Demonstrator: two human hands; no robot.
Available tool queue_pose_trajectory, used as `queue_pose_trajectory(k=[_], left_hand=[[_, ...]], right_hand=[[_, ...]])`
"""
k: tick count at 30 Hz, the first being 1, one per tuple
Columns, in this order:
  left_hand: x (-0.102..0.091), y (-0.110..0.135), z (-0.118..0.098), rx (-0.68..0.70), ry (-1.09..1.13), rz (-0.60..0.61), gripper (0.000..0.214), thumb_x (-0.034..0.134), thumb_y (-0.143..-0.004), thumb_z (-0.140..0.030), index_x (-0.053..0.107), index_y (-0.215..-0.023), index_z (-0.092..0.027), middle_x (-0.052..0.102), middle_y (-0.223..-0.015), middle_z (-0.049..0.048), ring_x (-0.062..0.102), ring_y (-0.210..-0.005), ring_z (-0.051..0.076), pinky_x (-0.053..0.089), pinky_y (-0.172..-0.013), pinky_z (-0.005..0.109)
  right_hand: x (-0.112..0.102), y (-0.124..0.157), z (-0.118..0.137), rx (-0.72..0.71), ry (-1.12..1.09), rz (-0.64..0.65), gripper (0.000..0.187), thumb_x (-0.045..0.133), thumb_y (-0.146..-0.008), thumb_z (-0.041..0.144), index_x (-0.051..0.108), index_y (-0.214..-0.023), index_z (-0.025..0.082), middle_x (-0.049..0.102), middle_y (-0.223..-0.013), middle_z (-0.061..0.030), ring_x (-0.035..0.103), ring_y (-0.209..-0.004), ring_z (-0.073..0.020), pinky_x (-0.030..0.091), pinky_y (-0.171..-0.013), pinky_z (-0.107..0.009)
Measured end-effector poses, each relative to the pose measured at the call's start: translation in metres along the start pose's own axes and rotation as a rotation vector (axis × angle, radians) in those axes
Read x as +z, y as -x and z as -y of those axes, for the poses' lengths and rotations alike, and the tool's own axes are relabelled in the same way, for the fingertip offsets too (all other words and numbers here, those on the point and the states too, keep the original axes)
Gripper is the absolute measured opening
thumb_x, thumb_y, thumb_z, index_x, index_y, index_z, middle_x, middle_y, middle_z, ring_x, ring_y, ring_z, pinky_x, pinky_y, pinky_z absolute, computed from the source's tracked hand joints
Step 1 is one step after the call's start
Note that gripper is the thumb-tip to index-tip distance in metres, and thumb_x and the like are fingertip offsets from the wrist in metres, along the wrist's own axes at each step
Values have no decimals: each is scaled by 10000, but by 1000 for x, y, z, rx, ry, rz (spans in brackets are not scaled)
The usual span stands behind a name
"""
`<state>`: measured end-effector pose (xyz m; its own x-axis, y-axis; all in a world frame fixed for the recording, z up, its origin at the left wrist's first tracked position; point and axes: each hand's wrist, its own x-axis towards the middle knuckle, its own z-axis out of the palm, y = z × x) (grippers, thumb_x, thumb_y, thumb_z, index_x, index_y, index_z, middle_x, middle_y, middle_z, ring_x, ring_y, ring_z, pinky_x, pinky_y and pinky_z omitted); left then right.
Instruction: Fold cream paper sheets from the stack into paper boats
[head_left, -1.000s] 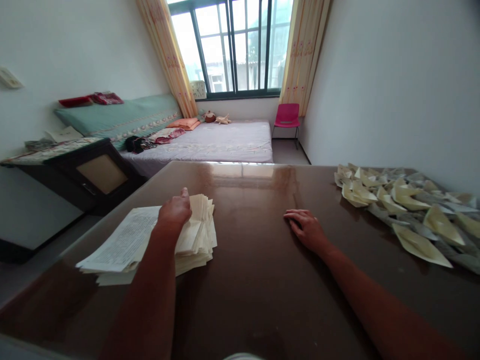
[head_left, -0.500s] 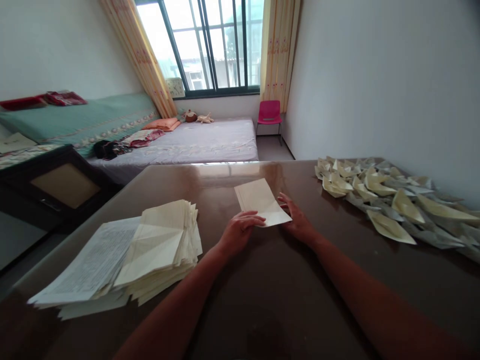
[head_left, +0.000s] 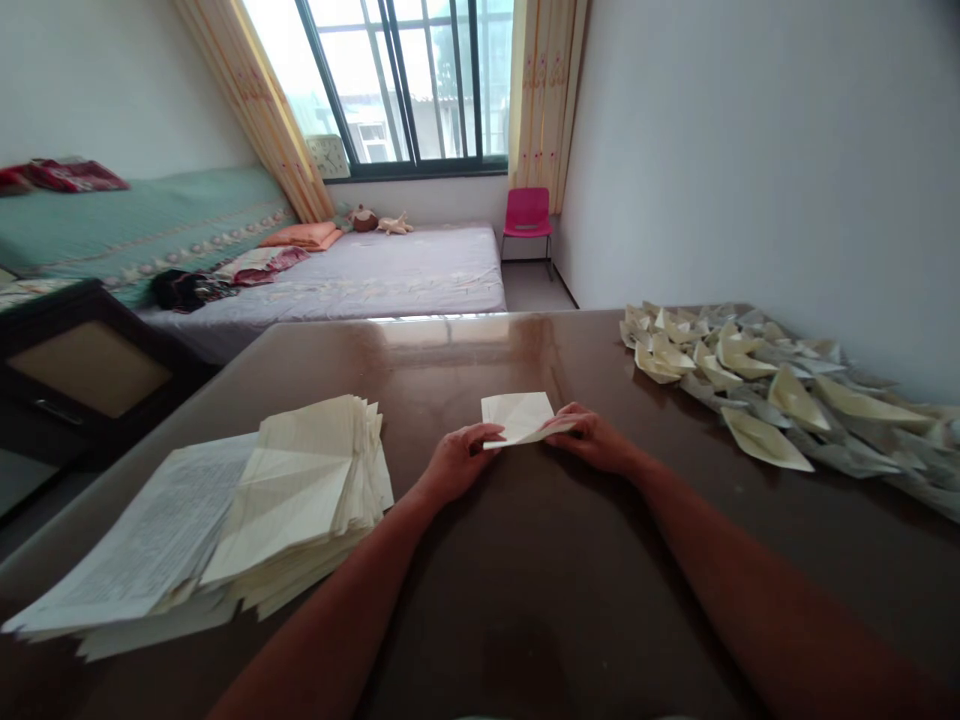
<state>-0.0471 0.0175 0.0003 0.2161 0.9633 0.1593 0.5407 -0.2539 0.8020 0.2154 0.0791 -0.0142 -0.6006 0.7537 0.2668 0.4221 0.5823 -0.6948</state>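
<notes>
A cream sheet of paper (head_left: 517, 410) is between my hands over the middle of the table, its near edge bent up. My left hand (head_left: 461, 460) pinches the near left corner. On the opposite side my right hand (head_left: 596, 440) grips the near right corner, fingers closed round the edge. To the left of my left forearm lies a thick stack of cream paper (head_left: 289, 480), partly covering printed white sheets (head_left: 142, 530). At the right of the table several folded paper boats (head_left: 765, 435) are heaped together, some cream and some grey.
The brown glossy table (head_left: 525, 580) reaches to a bed (head_left: 420, 270) at the back. A pink chair (head_left: 528, 213) stands by the far wall. Dark cabinet (head_left: 90, 360) at the left; white wall along the right.
The paper has turned square to me and its near edge has been lifted and bent. Both hands have closed on its near corners. The view has shifted slightly to the right.
</notes>
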Motion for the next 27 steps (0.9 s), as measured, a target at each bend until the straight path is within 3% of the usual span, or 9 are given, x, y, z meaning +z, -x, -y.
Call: queue_pose_trajectory(k=[2, 5, 8, 10, 12, 15, 17, 20, 27], left_hand=[[2, -2, 2, -38, -76, -40, 262, 571, -836, -307, 675, -1053, -203, 734, -941, 32, 671, -880, 203, 512, -835, 310], [7, -5, 0, -122, -154, -122, 446, 564, -846, -333, 535, -1279, -228, 724, -948, 35, 670, -900, 217, 498, -831, 316], [11, -8, -5, -191, -274, -196, 665, 549, -861, -334, 283, -1463, -237, 700, -942, 34, 666, -842, 207, 488, -796, 317], [12, -10, -6, -185, -319, -211, 715, 534, -874, -314, 186, -1497, -268, 680, -964, 25, 657, -811, 188, 482, -771, 301], [12, -11, -7, -156, -351, -196, 645, 513, -889, -306, 251, -1478, -298, 668, -989, 21, 648, -812, 177, 476, -763, 290], [10, -10, -9, -85, -412, -130, 371, 444, -929, -333, 556, -1281, -302, 650, -1068, 29, 636, -873, 177, 469, -794, 281], [9, -9, -10, -65, -468, -89, 320, 407, -947, -354, 654, -1142, -291, 640, -1088, 34, 628, -906, 177, 463, -811, 272], [10, -8, -13, -87, -563, -50, 323, 392, -953, -370, 670, -1093, -287, 633, -1039, 41, 618, -898, 177, 462, -773, 266], [13, -8, -12, -91, -704, -54, 314, 368, -959, -368, 650, -1079, -301, 612, -1016, 36, 580, -951, 196, 439, -681, 272]], right_hand=[[0, -1, -1, 72, 23, -15, 355, 498, -896, 460, 709, -777, 201, 658, -821, -41, 584, -795, -173, 485, -754, -290], [3, -5, -1, 149, 95, -88, 404, 442, -914, 457, 610, -661, 189, 588, -682, 1, 536, -656, -140, 442, -646, -254], [11, -10, 3, 228, 184, -186, 312, 472, -897, 419, 606, -720, 199, 601, -649, 12, 539, -614, -139, 404, -605, -246], [17, -13, 5, 287, 236, -258, 224, 504, -874, 385, 635, -859, 204, 645, -690, -1, 572, -625, -154, 403, -608, -255], [22, -15, 7, 319, 271, -312, 263, 526, -853, 355, 620, -1042, 198, 675, -732, -15, 602, -649, -175, 413, -617, -266], [25, -15, 8, 311, 308, -320, 395, 521, -850, 320, 557, -1229, 211, 684, -723, -6, 618, -636, -184, 426, -613, -271], [25, -15, 9, 288, 341, -303, 337, 521, -849, 292, 617, -1170, 251, 707, -791, -10, 637, -684, -185, 446, -646, -275], [25, -15, 10, 271, 394, -269, 221, 533, -839, 258, 707, -973, 273, 719, -912, -19, 648, -787, -195, 465, -711, -288], [26, -14, 13, 265, 443, -252, 236, 520, -862, 258, 716, -993, 275, 709, -910, -21, 633, -798, -177, 450, -722, -273]])
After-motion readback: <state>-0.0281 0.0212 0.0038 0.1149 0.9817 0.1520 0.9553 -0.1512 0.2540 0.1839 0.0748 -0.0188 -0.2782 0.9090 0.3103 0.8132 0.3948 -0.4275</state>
